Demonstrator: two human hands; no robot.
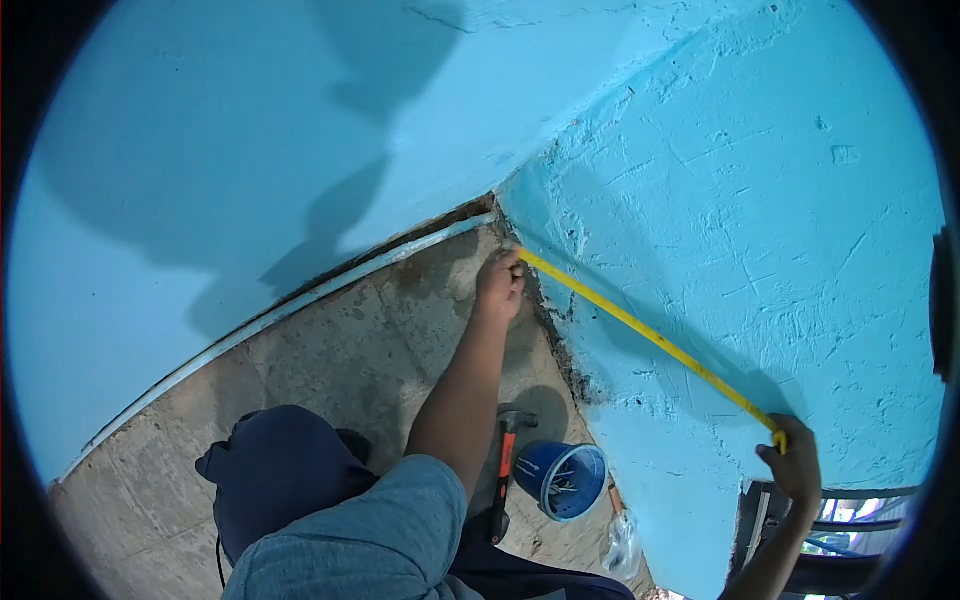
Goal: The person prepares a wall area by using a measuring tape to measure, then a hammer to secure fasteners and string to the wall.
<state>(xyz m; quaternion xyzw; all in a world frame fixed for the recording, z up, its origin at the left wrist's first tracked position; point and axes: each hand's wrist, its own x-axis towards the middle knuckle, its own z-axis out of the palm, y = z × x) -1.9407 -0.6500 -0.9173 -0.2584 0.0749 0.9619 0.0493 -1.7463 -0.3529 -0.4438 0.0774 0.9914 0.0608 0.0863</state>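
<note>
A yellow measuring tape (650, 337) stretches slantwise across the blue wall on the right. My left hand (500, 285) is closed on its upper end, low by the corner where the walls meet the floor. At the lower right, my right hand (797, 460) grips the tape's other end, with a bit of yellow showing at the fingers. The tape between my hands looks straight, and its shadow falls on the wall.
On the floor (330, 350) a hammer (505, 475) with an orange and black handle lies beside a blue bucket (572, 482) holding small pieces. A clear plastic bag (622, 550) is near the wall. A pale pipe (300, 300) follows the left wall's base. A window (860, 510) is at lower right.
</note>
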